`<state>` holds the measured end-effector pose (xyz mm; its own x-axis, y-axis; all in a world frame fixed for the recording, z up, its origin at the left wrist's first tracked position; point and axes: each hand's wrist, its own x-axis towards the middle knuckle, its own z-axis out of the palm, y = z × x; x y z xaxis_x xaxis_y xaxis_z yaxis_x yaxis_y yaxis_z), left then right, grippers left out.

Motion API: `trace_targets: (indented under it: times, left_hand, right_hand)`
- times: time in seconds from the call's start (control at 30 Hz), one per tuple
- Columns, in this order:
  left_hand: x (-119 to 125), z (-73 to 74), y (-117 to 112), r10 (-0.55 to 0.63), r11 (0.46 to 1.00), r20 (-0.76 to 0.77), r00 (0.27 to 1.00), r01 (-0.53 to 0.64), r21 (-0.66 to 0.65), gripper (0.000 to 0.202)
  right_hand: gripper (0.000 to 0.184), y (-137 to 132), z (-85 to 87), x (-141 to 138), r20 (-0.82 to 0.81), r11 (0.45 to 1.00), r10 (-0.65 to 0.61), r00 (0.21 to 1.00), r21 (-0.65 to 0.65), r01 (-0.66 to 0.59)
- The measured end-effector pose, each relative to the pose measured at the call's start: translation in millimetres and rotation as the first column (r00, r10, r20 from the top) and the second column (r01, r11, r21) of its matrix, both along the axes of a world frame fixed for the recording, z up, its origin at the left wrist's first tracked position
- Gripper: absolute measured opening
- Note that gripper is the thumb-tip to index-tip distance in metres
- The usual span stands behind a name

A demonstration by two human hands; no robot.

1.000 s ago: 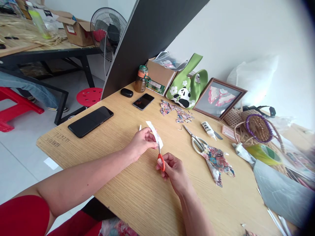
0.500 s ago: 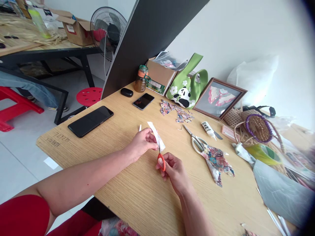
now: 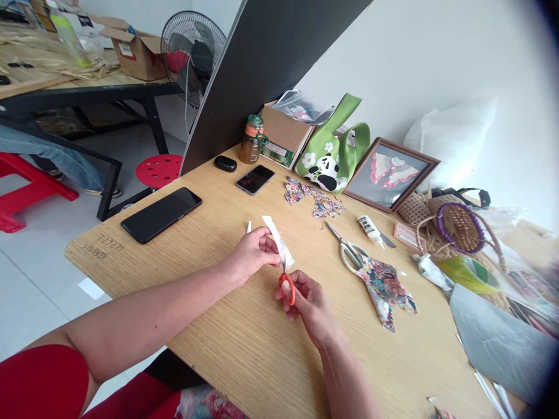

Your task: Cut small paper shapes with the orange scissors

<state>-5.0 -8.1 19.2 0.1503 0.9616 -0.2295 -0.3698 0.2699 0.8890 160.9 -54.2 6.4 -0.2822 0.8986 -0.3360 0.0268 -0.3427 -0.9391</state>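
We pinch a white strip (image 3: 279,243) in our left hand (image 3: 254,254), its near end at the orange scissors (image 3: 285,285) gripped in our right hand (image 3: 311,305), floral cloth (image 3: 388,282) lying right of both.

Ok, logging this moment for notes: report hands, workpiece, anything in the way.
Left hand pinching white strip. Right hand gripping orange-handled scissors, blades at the strip. Larger scissors off right, apart from both hands.

I see a white wall (image 3: 480,58) at 2 o'clock, black panel (image 3: 266,64) at 12, table (image 3: 109,93) at 10, tiled floor (image 3: 26,317) at 8.
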Motion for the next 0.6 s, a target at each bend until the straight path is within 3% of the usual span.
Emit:
trace_targets:
  times: [0.6]
  left_hand:
    - [-1.1,-1.0,0.3,0.001,1.0,0.0,1.0,-0.001,0.003,0.051]
  right_hand:
    - [0.047,1.4,-2.7,0.4,0.024,1.0,-0.014,1.0,0.027,0.013]
